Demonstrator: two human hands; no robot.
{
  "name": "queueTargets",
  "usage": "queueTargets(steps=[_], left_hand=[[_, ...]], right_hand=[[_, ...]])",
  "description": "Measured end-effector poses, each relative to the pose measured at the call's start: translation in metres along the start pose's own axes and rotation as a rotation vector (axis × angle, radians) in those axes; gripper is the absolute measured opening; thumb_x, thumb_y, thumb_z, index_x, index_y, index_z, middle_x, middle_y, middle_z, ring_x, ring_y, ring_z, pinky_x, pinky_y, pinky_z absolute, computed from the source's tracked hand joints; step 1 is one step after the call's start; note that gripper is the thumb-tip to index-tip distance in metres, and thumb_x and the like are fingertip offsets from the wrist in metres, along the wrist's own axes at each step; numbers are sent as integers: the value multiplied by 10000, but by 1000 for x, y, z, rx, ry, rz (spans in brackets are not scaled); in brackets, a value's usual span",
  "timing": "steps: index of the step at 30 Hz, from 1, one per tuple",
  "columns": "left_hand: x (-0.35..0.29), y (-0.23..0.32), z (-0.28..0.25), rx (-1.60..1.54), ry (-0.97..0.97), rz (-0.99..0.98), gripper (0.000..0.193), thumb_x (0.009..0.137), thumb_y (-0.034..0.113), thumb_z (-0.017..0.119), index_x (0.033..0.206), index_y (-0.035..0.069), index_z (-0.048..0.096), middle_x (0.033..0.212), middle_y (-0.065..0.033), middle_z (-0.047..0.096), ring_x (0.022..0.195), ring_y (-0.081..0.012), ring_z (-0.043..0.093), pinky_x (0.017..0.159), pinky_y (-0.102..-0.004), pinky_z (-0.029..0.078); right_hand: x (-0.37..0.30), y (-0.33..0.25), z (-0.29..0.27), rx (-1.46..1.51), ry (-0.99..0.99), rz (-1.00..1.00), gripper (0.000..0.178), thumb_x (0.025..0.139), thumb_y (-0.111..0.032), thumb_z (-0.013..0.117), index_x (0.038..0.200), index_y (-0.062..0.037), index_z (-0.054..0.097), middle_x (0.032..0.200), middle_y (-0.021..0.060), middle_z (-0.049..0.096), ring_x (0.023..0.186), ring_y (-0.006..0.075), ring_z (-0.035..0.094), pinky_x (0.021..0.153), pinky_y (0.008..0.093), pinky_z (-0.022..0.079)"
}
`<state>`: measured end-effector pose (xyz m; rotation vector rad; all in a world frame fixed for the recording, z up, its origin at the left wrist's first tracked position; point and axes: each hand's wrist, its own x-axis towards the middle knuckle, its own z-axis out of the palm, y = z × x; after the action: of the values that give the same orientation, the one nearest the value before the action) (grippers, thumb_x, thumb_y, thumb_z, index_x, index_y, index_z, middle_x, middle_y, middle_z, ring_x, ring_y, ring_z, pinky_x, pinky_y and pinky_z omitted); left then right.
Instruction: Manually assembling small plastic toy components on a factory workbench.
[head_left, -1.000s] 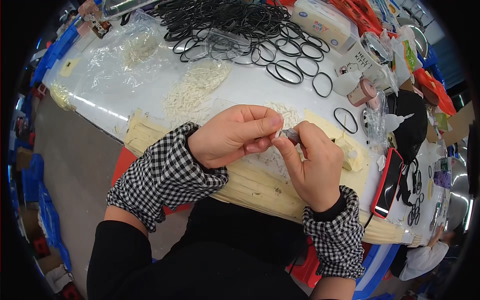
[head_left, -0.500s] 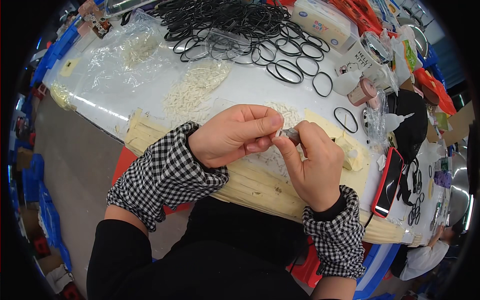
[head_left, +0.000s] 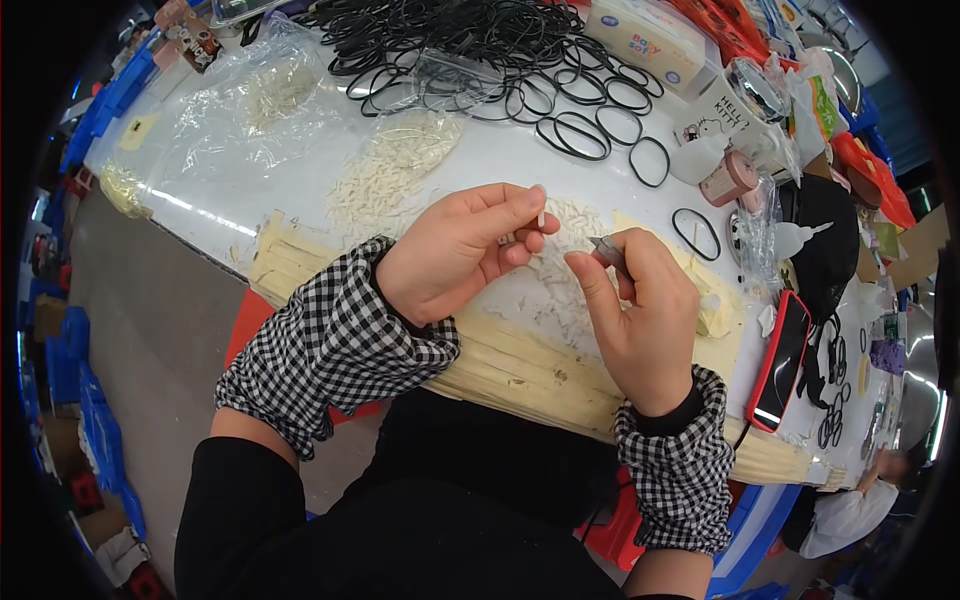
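Glossy tabletop, cloth sleeves, perhaps metal tool

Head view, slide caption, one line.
Left hand pinches a small white piece; right hand holds a gray tool; black rings lie heaped beyond.

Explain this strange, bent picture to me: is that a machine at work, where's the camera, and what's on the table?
No machine: a person works bare-handed here. The wide fisheye camera sits on the person's head, looking down, so straight edges bend. The left hand pinches a small white stick-shaped piece; the right hand holds a small grey tool, its exact kind unclear. On the glossy white tabletop lie a heap of small white slender pieces, a tangle of thin black oval loops and a black-screened phone in a red case.
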<state>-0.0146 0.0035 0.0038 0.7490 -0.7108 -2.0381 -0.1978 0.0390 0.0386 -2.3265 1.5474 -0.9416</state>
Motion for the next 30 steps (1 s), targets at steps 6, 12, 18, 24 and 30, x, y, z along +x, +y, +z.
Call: queueTargets(steps=[6,12,18,24,30], left_hand=[[2,-2,-6,-30,199,88,191,959,181,560,1040,8,554,911,-8,558,799,-57,527,715,-165,460],[1,-2,-9,-78,192,104,241,967,173,526,1108,-22,541,954,-37,552,837,-87,533,738,-194,470],[2,0,-6,-39,144,74,254,969,181,515,1105,-30,555,966,-48,568,847,-104,541,760,-215,477],[-4,2,4,141,-108,-77,235,975,194,530,1039,-11,625,909,-21,633,751,-48,530,695,-175,469],[-3,2,-1,126,-171,-73,220,965,186,549,1017,-13,627,920,-26,638,707,-37,483,607,-160,406]], right_hand=[[-6,7,9,-47,-142,-45,142,786,-127,694,854,-62,587,786,68,538,592,258,575,510,344,449],[-7,6,13,-151,-225,-66,142,799,-135,675,859,-52,577,818,80,530,616,275,587,526,362,462],[-7,6,13,-153,-197,-40,137,821,-104,649,856,-28,542,825,109,511,654,299,580,540,371,457],[7,6,0,87,71,-78,137,800,37,620,910,3,544,847,114,514,676,264,552,576,339,453],[2,1,7,151,56,-105,154,778,38,631,906,-16,565,822,98,554,670,252,586,552,323,469]])
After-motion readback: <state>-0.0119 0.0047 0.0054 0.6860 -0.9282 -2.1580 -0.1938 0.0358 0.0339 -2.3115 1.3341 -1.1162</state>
